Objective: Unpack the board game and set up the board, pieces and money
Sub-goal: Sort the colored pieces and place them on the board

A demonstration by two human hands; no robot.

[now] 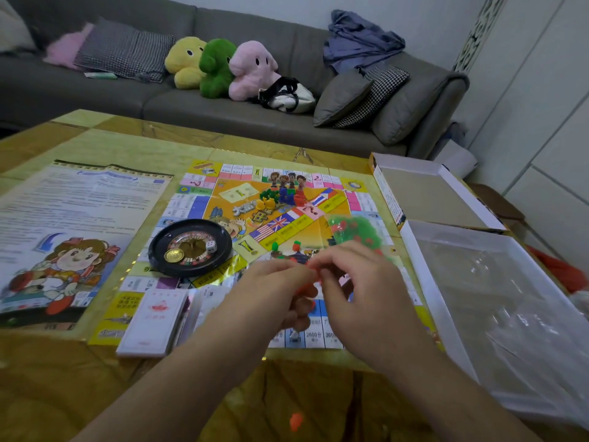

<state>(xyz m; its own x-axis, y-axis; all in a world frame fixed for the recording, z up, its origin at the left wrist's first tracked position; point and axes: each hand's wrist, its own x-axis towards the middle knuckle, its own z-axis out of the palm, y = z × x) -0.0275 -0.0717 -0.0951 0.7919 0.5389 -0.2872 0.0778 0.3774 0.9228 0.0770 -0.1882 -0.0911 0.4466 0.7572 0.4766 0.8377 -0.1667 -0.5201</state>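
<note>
The colourful game board (pixel 204 199) lies unfolded on the table. Over its near edge my left hand (pixel 274 288) holds several small red pieces in curled fingers. My right hand (pixel 353 275) pinches one red piece at the left hand's fingertips. A clear bag of red and green pieces (pixel 355 229) lies on the board just beyond my hands. Player figures and coloured pawns (pixel 282 193) stand at the board's centre. A black roulette wheel (pixel 190 247) with a die and a gold coin sits at the left. A card stack (pixel 153 323) rests at the near left corner.
A rules sheet (pixel 76 231) lies left of the board. The open box lid (pixel 427 193) and the box tray with clear plastic insert (pixel 497 301) stand at the right. One red piece (pixel 296 421) lies on the table near me. A grey sofa with plush toys runs behind.
</note>
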